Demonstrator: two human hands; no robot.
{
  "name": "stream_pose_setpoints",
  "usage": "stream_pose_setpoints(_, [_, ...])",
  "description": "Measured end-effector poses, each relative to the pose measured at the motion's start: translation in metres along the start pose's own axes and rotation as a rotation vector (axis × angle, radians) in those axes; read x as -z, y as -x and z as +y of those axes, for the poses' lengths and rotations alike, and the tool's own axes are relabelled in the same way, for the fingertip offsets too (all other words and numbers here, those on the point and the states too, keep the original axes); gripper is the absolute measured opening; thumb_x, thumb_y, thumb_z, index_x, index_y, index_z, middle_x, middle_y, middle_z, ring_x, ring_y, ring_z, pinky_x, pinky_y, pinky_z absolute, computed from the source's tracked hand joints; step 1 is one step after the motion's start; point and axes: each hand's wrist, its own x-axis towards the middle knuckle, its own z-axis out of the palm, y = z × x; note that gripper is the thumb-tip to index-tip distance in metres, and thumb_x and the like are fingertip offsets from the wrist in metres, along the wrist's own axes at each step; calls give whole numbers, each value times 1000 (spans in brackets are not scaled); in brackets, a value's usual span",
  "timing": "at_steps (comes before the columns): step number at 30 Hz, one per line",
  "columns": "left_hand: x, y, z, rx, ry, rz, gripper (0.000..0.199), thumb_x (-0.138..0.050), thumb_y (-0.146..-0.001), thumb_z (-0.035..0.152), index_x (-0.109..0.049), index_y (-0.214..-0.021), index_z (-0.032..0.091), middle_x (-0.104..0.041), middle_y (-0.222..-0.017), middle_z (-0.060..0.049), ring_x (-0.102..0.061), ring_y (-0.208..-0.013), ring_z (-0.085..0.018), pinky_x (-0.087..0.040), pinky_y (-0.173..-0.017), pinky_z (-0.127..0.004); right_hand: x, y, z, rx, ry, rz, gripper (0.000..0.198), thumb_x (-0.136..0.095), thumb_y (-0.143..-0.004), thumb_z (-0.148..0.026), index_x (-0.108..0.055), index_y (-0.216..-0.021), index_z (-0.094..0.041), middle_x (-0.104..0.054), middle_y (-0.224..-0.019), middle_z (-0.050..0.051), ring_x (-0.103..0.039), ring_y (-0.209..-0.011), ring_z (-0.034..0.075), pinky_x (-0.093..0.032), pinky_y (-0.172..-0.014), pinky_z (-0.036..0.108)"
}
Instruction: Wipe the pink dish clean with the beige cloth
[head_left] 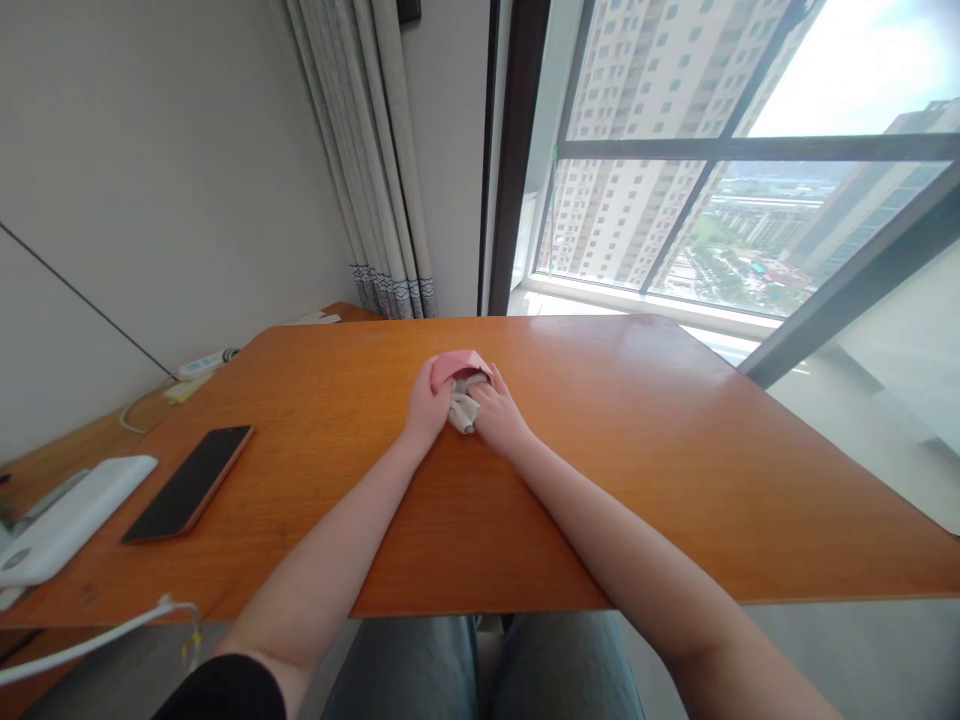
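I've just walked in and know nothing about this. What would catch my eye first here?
Probably the small pink item at the table's middle, held in the person's left grip, with the right grip at the pale cloth by its opening. Next might come the bright window at upper right, then the dark phone lying on the left of the orange-brown table.

I can make out a black fabric sleeve ending around the left elbow, faded blue denim jeans lower down, and bare forearms and hands.
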Motion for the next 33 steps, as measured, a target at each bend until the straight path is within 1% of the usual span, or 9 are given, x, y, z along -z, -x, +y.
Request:
stream_pose_setpoints(3, [5, 1, 8, -134, -128, -124, 46, -59, -76, 23, -54, -122, 20, -58, -124, -10, -50, -122, -27, -33, -109, -42, 0, 2, 2, -50, -15, 47, 29, -43, -92, -19, -64, -112, -22, -62, -107, 9, -51, -109, 23, -25, -112, 51])
stream_pose_setpoints(7, [-10, 14, 10, 6, 55, 94, 60, -62, -77, 29, -41, -133, 21, -52, -131, -10, -49, -123, -23, -36, -107, -37, -3, 3, 2, -98, -40, 36, 24, -44, -92, -20, -66, -99, -19, -61, -95, 10, -53, -96, 23, -42, -94, 41])
stream_pose_setpoints(11, [-24, 19, 1, 212, 210, 181, 34, -58, -80, 35, -50, -110, 19, -60, -112, -8, -58, -106, -20, -46, -95, -34, -3, 3, 0, -71, -68, 10, 21, -46, -91, -19, -66, -95, -19, -59, -94, 9, -51, -90, 22, -44, -83, 37])
stream_pose_setpoints(15, [-14, 9, -2, 188, 110, 134, 20, -59, -78, 31, -55, -93, 18, -63, -97, -6, -60, -96, -21, -47, -89, -34, 1, 1, -2, -15, -4, -67, 22, -49, -89, -17, -65, -105, -17, -60, -96, 11, -51, -93, 24, -43, -87, 38])
stream_pose_setpoints(22, [9, 5, 10, 16, -94, 4, 21, -61, -75, 28, -63, -95, 21, -67, -97, -6, -61, -91, -25, -46, -82, -36, 5, 2, -9, 46, 14, -55, 26, -46, -88, -17, -66, -105, -16, -64, -104, 10, -52, -101, 24, -31, -107, 44])
stream_pose_setpoints(26, [5, 6, 8, 37, -139, -9, 20, -60, -76, 30, -62, -94, 21, -67, -94, -5, -60, -88, -23, -45, -78, -34, 10, 5, -23, -18, -26, -15, 36, -61, -80, -32, -63, -113, -19, -64, -111, 10, -47, -116, 30, -11, -114, 59])
stream_pose_setpoints(28, [2, 4, 3, 98, -109, 20, 15, -58, -77, 31, -59, -86, 20, -65, -86, -3, -58, -81, -21, -45, -75, -33, 15, 5, -29, -20, -4, 5, 29, -59, -80, -28, -65, -108, -22, -66, -108, 8, -47, -116, 30, -3, -115, 60])
stream_pose_setpoints(30, [1, 0, -2, 172, -61, 66, 14, -56, -78, 33, -56, -79, 19, -61, -78, -2, -56, -75, -18, -44, -73, -31, 19, 4, -31, -5, 26, 6, 23, -53, -82, -18, -68, -99, -21, -67, -103, 7, -51, -110, 26, -7, -116, 55])
stream_pose_setpoints(33, [2, -4, -8, 223, -45, 119, 14, -54, -78, 33, -52, -74, 19, -58, -75, -1, -54, -73, -17, -43, -71, -29, 21, 0, -27, 99, 28, -95, 23, -48, -82, -10, -69, -85, -19, -68, -92, 6, -57, -95, 21, -29, -110, 41])
